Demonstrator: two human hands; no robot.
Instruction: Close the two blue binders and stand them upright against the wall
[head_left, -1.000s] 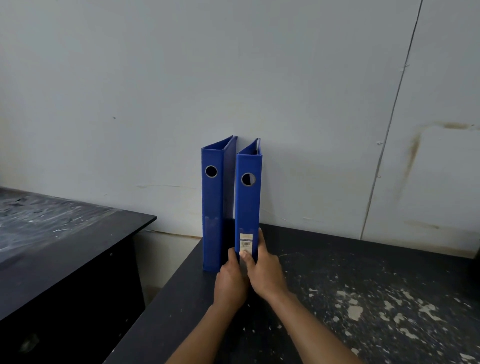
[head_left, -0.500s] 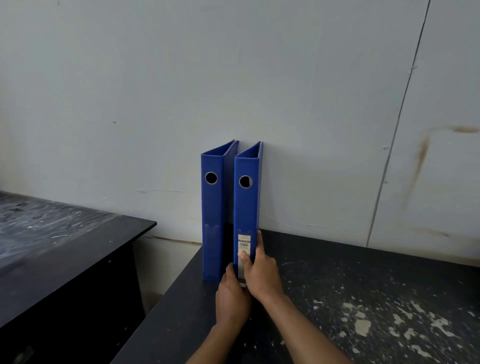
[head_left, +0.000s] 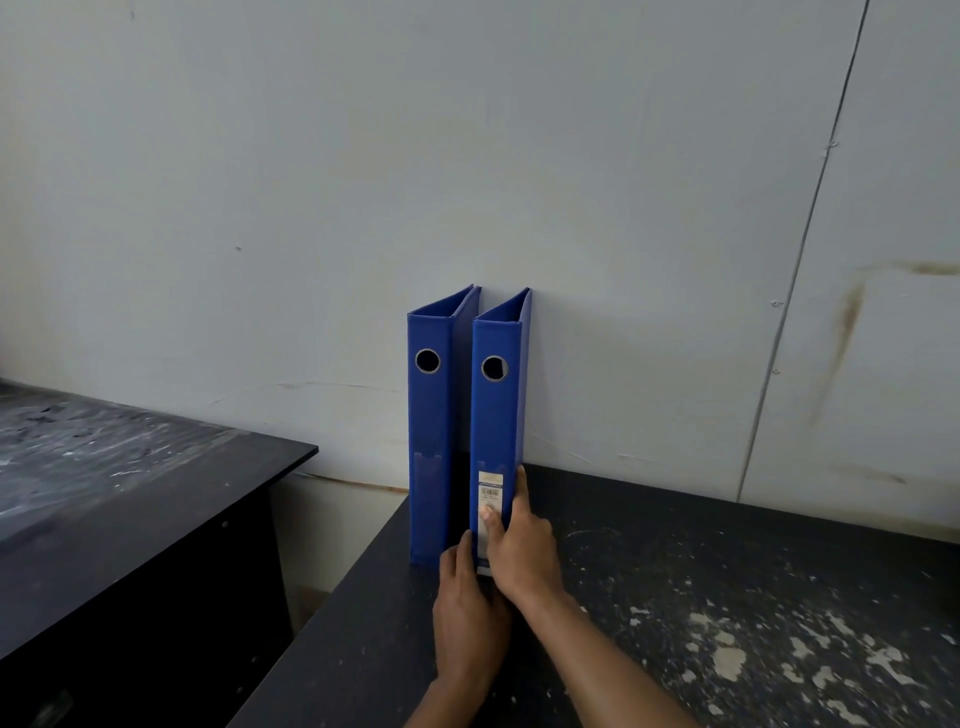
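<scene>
Binders: right binder (head_left: 497, 415) closed, upright on bench (head_left: 727, 597) | both hands' fingers (head_left: 521, 493) clasp its spine base | stiff, light, top-heavy; hold low.

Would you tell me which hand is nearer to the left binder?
Left. The left hand sits at the left binder's base; the right hand grips the right binder beyond.

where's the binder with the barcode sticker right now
In the head view it stands upright, centre frame, against the wall, just right of the other blue binder, both hands at its base.
</scene>
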